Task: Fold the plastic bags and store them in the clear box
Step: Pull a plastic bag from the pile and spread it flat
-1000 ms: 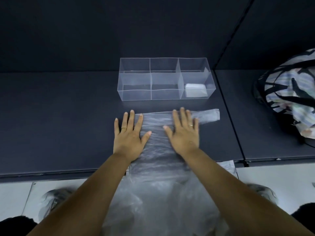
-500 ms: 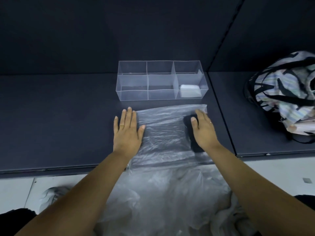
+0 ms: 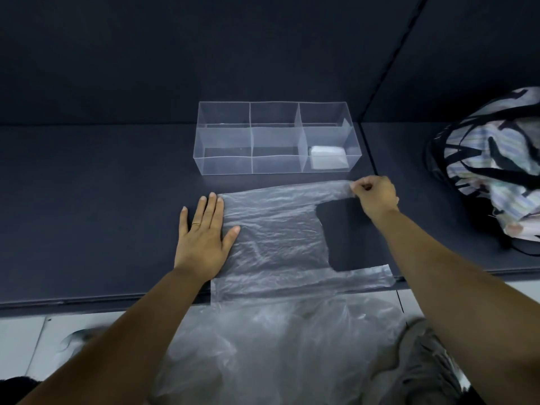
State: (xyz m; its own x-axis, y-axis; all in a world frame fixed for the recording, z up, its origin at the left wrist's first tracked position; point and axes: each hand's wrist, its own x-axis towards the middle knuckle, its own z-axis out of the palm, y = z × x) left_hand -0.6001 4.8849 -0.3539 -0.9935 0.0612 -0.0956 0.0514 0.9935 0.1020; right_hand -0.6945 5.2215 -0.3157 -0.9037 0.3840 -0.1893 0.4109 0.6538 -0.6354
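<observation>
my left hand (image 3: pixel 204 233) flat, fingers straight, pressing left edge of plastic bag (image 3: pixel 271 238) on table (image 3: pixel 87 200) | my right hand (image 3: pixel 375 194) pinching bag's far handle, pulled right | bag flat just in front of clear box (image 3: pixel 276 138) | folded bag (image 3: pixel 327 156) in box's right compartment | striped bag (image 3: pixel 493 159) far right
</observation>
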